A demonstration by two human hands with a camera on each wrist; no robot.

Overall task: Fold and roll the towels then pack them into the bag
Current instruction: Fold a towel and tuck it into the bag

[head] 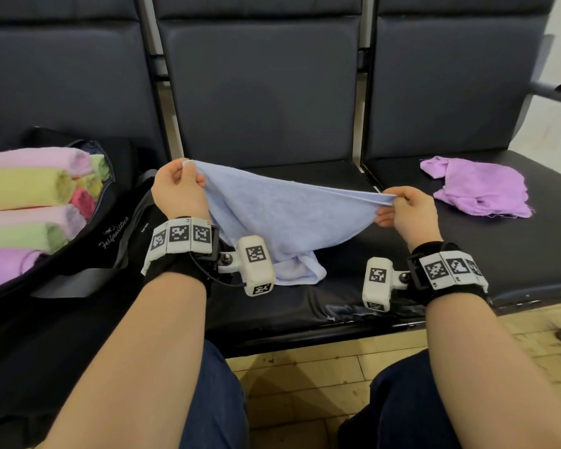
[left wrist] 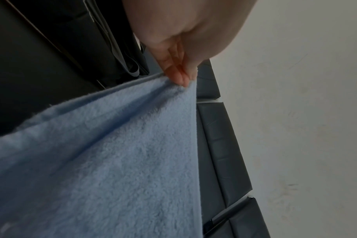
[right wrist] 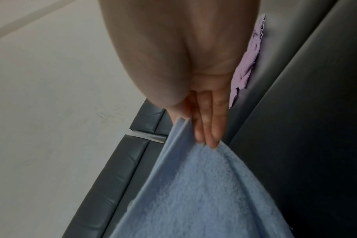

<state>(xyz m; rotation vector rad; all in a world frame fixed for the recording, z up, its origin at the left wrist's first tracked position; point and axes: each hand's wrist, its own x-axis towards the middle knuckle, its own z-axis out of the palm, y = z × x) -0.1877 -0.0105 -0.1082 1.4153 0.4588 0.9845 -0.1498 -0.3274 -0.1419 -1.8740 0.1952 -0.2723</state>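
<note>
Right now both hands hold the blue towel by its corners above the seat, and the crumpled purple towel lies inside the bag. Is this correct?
Not quite. The purple towel is not inside the bag; it lies crumpled on the seat to the right, as the head view shows. The rest is right: the left hand and right hand hold the blue towel by its corners.

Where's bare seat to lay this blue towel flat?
Middle seat is bare between the blue towel and the seat gap. Right seat is bare in front of the purple towel. Left is crowded: the bag of rolled towels.
</note>
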